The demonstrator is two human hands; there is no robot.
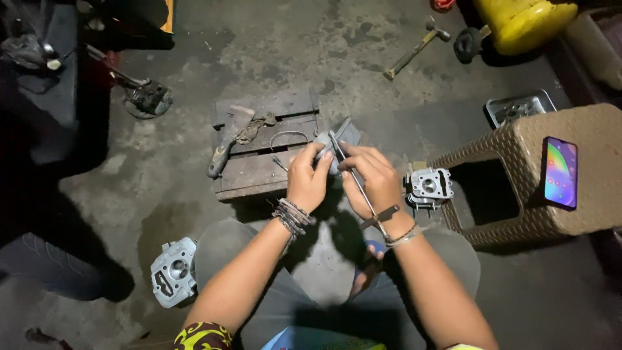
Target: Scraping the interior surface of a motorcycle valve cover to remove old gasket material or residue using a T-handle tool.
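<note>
At the centre of the frame, our left hand [306, 181] pinched a small grey metal part [343, 139] above the wooden pallet [259, 172], while our right hand [372, 178] closed its fingers around a thin steel rod [359, 185]. We judged both pieces rigid, light and probably oily (hence slippery), best gripped by the part's edges and the rod's midshaft.

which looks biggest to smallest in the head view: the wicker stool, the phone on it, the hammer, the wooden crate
1. wicker stool
2. wooden crate
3. hammer and phone: they look about alike in extent, and the hammer lies farther from the camera, so no ranking between them.
</note>
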